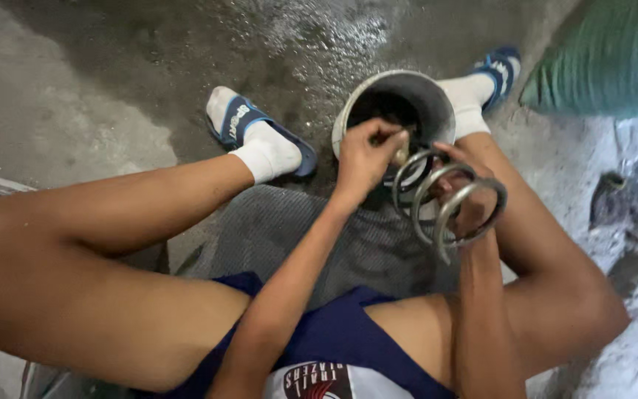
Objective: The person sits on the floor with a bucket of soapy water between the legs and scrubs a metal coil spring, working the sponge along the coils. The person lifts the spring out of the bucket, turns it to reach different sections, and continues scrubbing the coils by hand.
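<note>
My left hand (pixel 363 159) is pinched shut on a small thing at the can's rim, maybe a brush or rag, though I cannot make out which. The fingertips (pixel 387 135) sit at the near edge of the can (pixel 437 100), just above the top coil of the spring (pixel 448 203). My right hand (pixel 474 199) is inside the spring, its fingers curled round the coils and gripping them, so the spring hangs tilted between both hands, touching the can's near side.

To do this step well, I judge I should keep the right grip firm and the spring steady, turning it a little at a time so each coil comes up under the left fingertips. I should also keep the can from tipping, as it stands on wet floor (pixel 112 81) between my two feet.

Much is hard to read. The can's inside is dark beyond the fingers, and I cannot tell what it holds. The thing in the left hand is mostly covered by the fingers. The right fingers are partly hidden behind the coils, and the lower end of the spring blurs into my forearm. A mat (pixel 289 229) lies under my wrists. To the right of the fingers a green bundle (pixel 607 59) is cut off by the frame.
</note>
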Tool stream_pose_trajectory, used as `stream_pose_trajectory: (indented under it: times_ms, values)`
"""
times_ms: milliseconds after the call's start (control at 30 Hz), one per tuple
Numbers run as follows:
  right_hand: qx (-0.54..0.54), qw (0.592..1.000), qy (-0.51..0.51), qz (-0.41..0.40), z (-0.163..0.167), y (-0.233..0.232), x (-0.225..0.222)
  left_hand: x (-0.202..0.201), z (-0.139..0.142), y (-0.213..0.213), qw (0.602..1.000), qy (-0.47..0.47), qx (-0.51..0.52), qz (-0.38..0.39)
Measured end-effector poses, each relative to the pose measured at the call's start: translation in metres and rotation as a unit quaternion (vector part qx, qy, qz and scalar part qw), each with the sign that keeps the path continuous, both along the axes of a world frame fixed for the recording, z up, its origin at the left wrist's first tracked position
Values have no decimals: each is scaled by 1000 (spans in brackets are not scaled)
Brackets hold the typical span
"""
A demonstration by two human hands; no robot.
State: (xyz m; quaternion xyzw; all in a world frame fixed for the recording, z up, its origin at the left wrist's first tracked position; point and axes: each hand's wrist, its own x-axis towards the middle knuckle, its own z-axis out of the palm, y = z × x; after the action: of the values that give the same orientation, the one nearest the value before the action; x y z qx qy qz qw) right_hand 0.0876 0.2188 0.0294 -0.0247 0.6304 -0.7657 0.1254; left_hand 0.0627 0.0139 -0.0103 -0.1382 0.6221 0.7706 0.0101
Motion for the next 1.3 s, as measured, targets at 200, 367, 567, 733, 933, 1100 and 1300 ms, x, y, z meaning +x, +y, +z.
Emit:
stream_pose_trajectory:
  times_ms: [200, 367, 567, 733, 933, 1100, 1300]
  values:
    - [-100, 995, -12, 26, -8, -1, -7, 63, 6, -1, 984, 54, 152, 74]
    - [-59, 991, -118, -23, -13, 7, -3, 29, 5, -2, 999, 31, -3, 25]
    - [-48, 993, -106, -26, -11, 3, -10, 24, -4, -15, 996, 51, -66, 23]
    - [-160, 986, -40, 26, -4, -5, 1, 95, -17, -14, 993, -13, 107, 41]
    - [-155, 986, -63, 11, -3, -4, 6, 49, -1, -12, 996, 67, 50, 36]
    - [-105, 993, -63, 6, 1, -5, 3, 49, 21, -22, 989, 30, 145, 8]
    - [-139, 989, -48, -4, 11, -10, 3, 72, 44, -45, 997, 47, -7, -61]
